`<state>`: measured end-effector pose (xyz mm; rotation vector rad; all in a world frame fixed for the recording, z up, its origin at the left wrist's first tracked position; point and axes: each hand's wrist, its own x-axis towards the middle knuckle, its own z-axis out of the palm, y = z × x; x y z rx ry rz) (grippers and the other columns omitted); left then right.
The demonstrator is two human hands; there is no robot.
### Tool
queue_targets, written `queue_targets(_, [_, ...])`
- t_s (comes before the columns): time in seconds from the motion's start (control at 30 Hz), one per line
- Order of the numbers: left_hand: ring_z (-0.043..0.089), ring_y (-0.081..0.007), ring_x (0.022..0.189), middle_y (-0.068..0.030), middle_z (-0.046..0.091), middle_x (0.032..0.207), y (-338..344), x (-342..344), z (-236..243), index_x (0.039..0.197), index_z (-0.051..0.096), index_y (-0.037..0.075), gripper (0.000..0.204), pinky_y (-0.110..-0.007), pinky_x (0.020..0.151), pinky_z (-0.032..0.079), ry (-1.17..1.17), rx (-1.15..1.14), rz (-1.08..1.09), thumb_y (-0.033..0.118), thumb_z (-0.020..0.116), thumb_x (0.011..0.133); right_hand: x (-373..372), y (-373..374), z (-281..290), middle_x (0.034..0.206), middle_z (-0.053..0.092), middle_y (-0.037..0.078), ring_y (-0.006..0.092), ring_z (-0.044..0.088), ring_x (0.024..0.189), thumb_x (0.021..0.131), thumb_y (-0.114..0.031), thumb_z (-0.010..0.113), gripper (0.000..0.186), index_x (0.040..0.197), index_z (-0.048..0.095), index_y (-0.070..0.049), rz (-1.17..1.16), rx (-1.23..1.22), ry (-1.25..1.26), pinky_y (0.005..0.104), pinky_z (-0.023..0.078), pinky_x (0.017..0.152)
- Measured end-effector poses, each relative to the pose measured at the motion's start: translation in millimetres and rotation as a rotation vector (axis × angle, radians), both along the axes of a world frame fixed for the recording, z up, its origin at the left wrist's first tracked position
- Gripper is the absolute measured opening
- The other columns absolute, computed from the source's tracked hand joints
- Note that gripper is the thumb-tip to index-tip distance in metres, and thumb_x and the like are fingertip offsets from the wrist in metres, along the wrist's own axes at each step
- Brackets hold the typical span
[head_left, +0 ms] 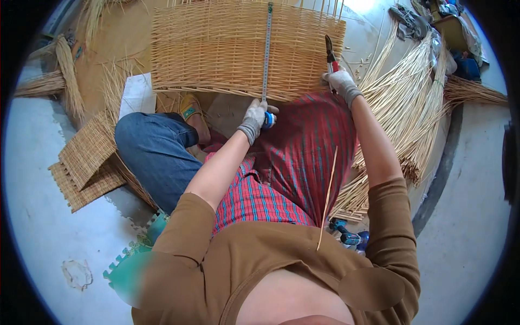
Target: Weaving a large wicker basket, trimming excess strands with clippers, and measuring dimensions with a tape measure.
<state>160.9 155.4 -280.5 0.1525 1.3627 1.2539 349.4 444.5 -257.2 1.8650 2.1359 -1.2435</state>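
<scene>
Tape measure (266,59) laid across a woven panel (211,57) at top centre.
Just above the frame's middle, the tape's blue case (268,120) is gripped in the gloved left hand (254,116), curled around it. At upper right, red-handled shears (331,58) are clasped in the gloved right hand (342,82), pointed upward over the panel's right side.

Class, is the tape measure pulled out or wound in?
Pulled out: its tape runs from the left hand up across the woven panel.
</scene>
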Motion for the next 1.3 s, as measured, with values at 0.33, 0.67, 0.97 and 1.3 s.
queue_targets(0.33, [0.064, -0.0181, 0.067, -0.0133, 0.071, 0.083, -7, 17, -47, 0.111, 0.056, 0.003, 0.023, -0.033, 0.063, 0.053, 0.176, 0.098, 0.184, 0.02, 0.041, 0.107, -17, -53, 45, 0.117, 0.066, 0.028, 0.0388, 0.064, 0.113, 0.076, -0.033, 0.073, 0.078, 0.138, 0.042, 0.004, -0.088, 0.129, 0.079, 0.0414, 0.051, 0.094])
queue_targets(0.67, [0.062, -0.0174, 0.065, -0.011, 0.069, 0.079, 13, 75, -18, 0.101, 0.059, 0.006, 0.025, -0.033, 0.062, 0.052, 0.046, 0.139, -0.015, 0.025, 0.044, 0.107, 3, -63, 41, 0.119, 0.065, 0.029, 0.0387, 0.064, 0.113, 0.071, -0.03, 0.076, 0.093, 0.146, 0.034, 0.003, -0.165, 0.127, 0.073, 0.0397, 0.05, 0.096])
queue_targets(0.97, [0.061, -0.0209, 0.064, -0.0136, 0.068, 0.079, 31, 104, -14, 0.104, 0.057, 0.003, 0.025, -0.035, 0.064, 0.053, -0.073, 0.111, -0.043, 0.021, 0.041, 0.107, -3, -62, 54, 0.117, 0.066, 0.028, 0.0385, 0.065, 0.111, 0.071, -0.028, 0.077, 0.088, 0.144, 0.037, 0.002, -0.164, 0.12, 0.071, 0.0404, 0.051, 0.094])
queue_targets(1.3, [0.065, -0.021, 0.067, -0.0142, 0.07, 0.081, 27, 98, -28, 0.104, 0.058, 0.002, 0.027, -0.035, 0.065, 0.054, 0.003, 0.14, -0.004, 0.021, 0.039, 0.107, -5, -55, 33, 0.118, 0.065, 0.028, 0.0384, 0.065, 0.112, 0.075, -0.032, 0.074, 0.085, 0.144, 0.038, 0.002, -0.156, 0.119, 0.119, 0.0409, 0.05, 0.096])
